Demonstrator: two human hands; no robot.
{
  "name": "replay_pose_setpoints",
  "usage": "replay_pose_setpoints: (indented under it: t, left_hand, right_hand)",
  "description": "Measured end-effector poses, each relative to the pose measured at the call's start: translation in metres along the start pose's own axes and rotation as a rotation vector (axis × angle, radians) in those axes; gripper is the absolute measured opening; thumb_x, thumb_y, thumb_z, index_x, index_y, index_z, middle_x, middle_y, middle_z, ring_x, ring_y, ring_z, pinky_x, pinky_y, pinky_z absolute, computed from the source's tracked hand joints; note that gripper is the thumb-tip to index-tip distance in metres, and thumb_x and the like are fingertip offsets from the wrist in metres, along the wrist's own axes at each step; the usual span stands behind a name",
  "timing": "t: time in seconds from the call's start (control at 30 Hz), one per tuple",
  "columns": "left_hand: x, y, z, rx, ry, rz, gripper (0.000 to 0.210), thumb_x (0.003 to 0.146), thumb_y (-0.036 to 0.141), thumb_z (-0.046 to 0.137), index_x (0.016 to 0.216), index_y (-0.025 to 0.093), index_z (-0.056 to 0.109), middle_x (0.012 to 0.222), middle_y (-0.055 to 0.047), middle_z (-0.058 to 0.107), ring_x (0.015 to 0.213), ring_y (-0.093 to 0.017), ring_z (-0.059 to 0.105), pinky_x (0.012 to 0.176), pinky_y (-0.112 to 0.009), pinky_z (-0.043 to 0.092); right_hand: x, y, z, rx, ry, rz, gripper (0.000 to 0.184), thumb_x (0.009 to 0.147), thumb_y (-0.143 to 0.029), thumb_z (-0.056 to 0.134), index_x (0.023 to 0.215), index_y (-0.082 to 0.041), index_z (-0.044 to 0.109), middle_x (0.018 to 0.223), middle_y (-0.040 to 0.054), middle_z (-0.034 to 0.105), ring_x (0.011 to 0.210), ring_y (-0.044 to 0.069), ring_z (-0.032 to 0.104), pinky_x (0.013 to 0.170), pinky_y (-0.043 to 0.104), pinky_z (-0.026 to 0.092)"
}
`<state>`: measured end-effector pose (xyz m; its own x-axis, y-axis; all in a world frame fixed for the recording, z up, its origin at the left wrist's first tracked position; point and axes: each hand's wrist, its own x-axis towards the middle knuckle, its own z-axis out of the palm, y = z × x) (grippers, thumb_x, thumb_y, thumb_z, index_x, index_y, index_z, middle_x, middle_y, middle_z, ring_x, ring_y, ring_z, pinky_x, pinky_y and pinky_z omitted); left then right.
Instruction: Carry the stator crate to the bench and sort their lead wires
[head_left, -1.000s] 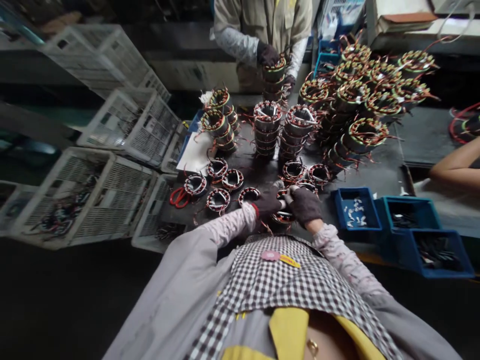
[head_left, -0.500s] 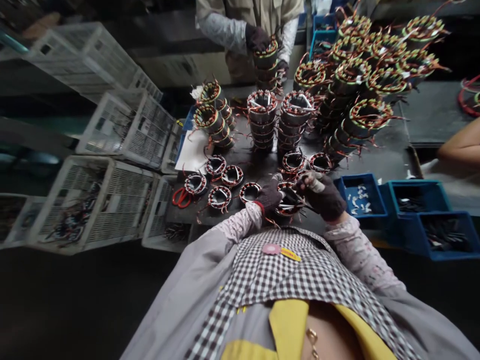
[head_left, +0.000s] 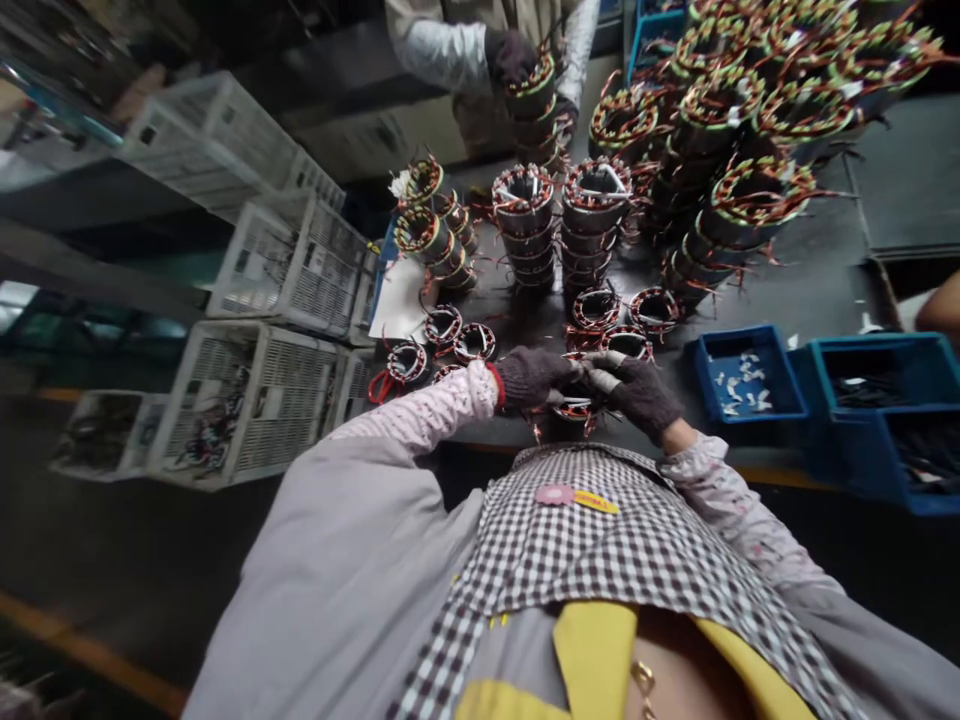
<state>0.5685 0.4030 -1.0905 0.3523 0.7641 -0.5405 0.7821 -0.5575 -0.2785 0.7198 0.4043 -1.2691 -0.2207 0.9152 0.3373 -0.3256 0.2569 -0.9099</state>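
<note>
In front of me a wound motor stator (head_left: 574, 410), a dark ring with copper-red wires, stands near the table's front edge, mostly covered by my hands. My left hand (head_left: 534, 378), in a dark glove with a red cuff, reaches over it from the left with closed fingers. From the right comes my right hand (head_left: 634, 392), also gloved, with pale wraps on the fingers. Its fingertips are pinched and meet those of the left above the ring. What the fingertips hold is hidden. Just behind stand several similar stators, one of them a small ring (head_left: 596, 308).
Tall stator stacks (head_left: 523, 225) stand at the table's back and right. A blue tray (head_left: 750, 408) holds small white pieces; blue bins (head_left: 885, 345) with dark pieces are beside it. Red-handled scissors (head_left: 382, 386) lie left. White crates (head_left: 289, 400) are farther left. Across the table a co-worker's gloved hand (head_left: 512, 60) touches a stack.
My left hand has moved right and over the stator, its fingers now meeting my right hand's. The right hand stays over the ring. The whole view has shifted slightly.
</note>
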Motion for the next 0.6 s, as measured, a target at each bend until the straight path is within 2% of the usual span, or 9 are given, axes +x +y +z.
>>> replay_pose_setpoints:
  t: [0.1,0.17,0.2,0.23,0.3,0.4,0.47,0.6]
  left_hand:
    - [-0.021,-0.001,0.003,-0.062,0.201,-0.109,0.037,0.097,0.027,0.069,0.133,0.02,0.073,0.121,-0.009,0.078,0.114,-0.025,0.074,0.098,-0.032,0.056]
    - [-0.032,-0.003,0.002,-0.07,0.355,-0.177,0.043,0.1,0.024,0.064,0.142,0.017,0.067,0.134,-0.012,0.074,0.122,-0.025,0.07,0.105,-0.035,0.054]
    - [-0.033,-0.002,0.001,-0.054,0.389,-0.167,0.05,0.099,0.025,0.065,0.148,0.015,0.063,0.141,-0.014,0.07,0.127,-0.026,0.068,0.108,-0.036,0.053]
    - [-0.032,-0.001,0.001,-0.027,0.378,-0.133,0.056,0.098,0.026,0.068,0.153,0.016,0.059,0.145,-0.015,0.068,0.13,-0.027,0.066,0.11,-0.037,0.053]
    - [-0.023,0.004,0.001,0.046,0.238,-0.06,0.064,0.095,0.031,0.073,0.155,0.018,0.058,0.141,-0.015,0.07,0.126,-0.029,0.068,0.106,-0.037,0.054]
    - [-0.012,0.016,0.005,0.131,0.047,-0.065,0.048,0.098,0.029,0.068,0.145,0.02,0.066,0.119,-0.014,0.076,0.112,-0.03,0.072,0.095,-0.039,0.056]
    - [-0.014,0.024,0.008,0.078,0.057,-0.077,0.036,0.099,0.027,0.064,0.133,0.017,0.071,0.11,-0.014,0.076,0.107,-0.03,0.073,0.093,-0.039,0.056]
    - [-0.035,0.03,0.0,-0.186,0.236,-0.025,0.025,0.106,0.026,0.053,0.122,0.018,0.071,0.113,-0.01,0.076,0.105,-0.022,0.071,0.096,-0.034,0.056]
  right_hand:
    - [-0.001,0.007,0.004,-0.017,0.053,0.03,0.039,0.093,-0.052,0.07,0.118,-0.023,0.075,0.109,0.0087,0.08,0.099,0.027,0.073,0.094,0.045,0.061]
    - [-0.001,0.009,0.005,-0.056,0.085,0.05,0.042,0.094,-0.051,0.07,0.124,-0.022,0.072,0.106,0.0092,0.079,0.095,0.027,0.073,0.091,0.044,0.061]
    - [-0.001,0.01,0.005,-0.077,0.084,0.045,0.04,0.094,-0.05,0.07,0.122,-0.021,0.072,0.105,0.0093,0.079,0.094,0.026,0.073,0.091,0.044,0.061]
    - [0.0,0.01,0.005,-0.097,0.076,0.029,0.036,0.095,-0.048,0.069,0.118,-0.021,0.072,0.104,0.0093,0.079,0.093,0.026,0.073,0.091,0.043,0.06]
    - [0.0,0.009,0.004,-0.135,0.056,-0.013,0.026,0.096,-0.042,0.066,0.108,-0.02,0.073,0.105,0.0089,0.079,0.095,0.025,0.072,0.092,0.042,0.059]
    - [0.0,0.007,0.003,-0.185,0.056,-0.037,0.02,0.095,-0.035,0.064,0.106,-0.021,0.073,0.105,0.0079,0.079,0.096,0.025,0.073,0.091,0.039,0.059]
    - [-0.001,0.005,0.006,-0.233,0.072,-0.036,0.021,0.098,-0.034,0.061,0.109,-0.021,0.072,0.106,0.0085,0.079,0.096,0.025,0.073,0.089,0.038,0.058]
    - [-0.003,0.002,0.013,-0.427,0.073,-0.034,0.021,0.101,-0.032,0.059,0.111,-0.02,0.073,0.109,0.0118,0.079,0.1,0.027,0.073,0.089,0.037,0.055]
